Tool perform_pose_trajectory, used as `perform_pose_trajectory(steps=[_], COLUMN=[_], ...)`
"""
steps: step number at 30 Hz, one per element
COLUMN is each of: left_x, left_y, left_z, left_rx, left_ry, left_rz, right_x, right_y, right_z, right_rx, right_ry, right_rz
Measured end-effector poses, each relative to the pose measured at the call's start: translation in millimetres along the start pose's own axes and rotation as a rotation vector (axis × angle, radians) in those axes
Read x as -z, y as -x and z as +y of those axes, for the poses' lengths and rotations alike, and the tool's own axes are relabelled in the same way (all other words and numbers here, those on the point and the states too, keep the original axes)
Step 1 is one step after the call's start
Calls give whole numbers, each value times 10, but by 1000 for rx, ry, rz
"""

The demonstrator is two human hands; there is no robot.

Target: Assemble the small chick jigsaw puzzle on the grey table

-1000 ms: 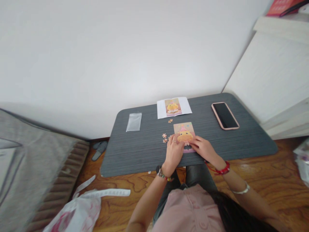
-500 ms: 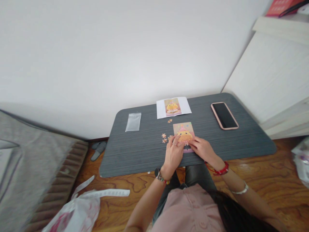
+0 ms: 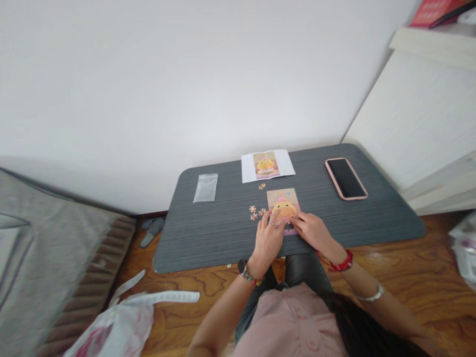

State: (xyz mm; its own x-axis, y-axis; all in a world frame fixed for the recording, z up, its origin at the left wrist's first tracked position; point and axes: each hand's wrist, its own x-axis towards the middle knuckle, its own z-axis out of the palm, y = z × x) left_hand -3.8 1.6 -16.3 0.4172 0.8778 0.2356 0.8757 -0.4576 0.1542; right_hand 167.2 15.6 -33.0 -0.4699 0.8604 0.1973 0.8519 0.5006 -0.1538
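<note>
A partly assembled jigsaw puzzle (image 3: 282, 197) with a yellow cartoon figure in a pink hat lies on the dark table. Dark gaps show in its lower part. My left hand (image 3: 269, 239) rests on the puzzle's left side, fingers apart, palm down. At the lower right of the puzzle, my right hand (image 3: 313, 231) has its fingertips closed together over a puzzle piece, mostly hidden under them. Several loose puzzle pieces (image 3: 253, 216) lie left of the puzzle, and more pieces (image 3: 262, 186) sit above it.
Behind the puzzle lies a folded reference sheet (image 3: 286, 163) with the same picture. A clear plastic bag (image 3: 206, 188) is on the table's left, a pink-cased phone (image 3: 346, 178) on its right. The wall borders the table's (image 3: 208, 233) far edge.
My left fingers have shifted slightly on the puzzle, uncovering more of the loose pieces beside it. My right hand stays almost in place.
</note>
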Motion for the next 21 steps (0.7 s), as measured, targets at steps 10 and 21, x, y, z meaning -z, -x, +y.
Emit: perform_pose_trajectory(steps=[10,21], left_x=[15,-31], left_y=[29,15], left_z=[4,7], left_rx=[-4,-14], left_ry=[-39,-19], left_rz=[-36,-24], right_x=[62,176], right_y=[9,-114], right_z=[-3,40], right_rx=[56,84], right_ry=[46,-1], right_rz=[-94,-199])
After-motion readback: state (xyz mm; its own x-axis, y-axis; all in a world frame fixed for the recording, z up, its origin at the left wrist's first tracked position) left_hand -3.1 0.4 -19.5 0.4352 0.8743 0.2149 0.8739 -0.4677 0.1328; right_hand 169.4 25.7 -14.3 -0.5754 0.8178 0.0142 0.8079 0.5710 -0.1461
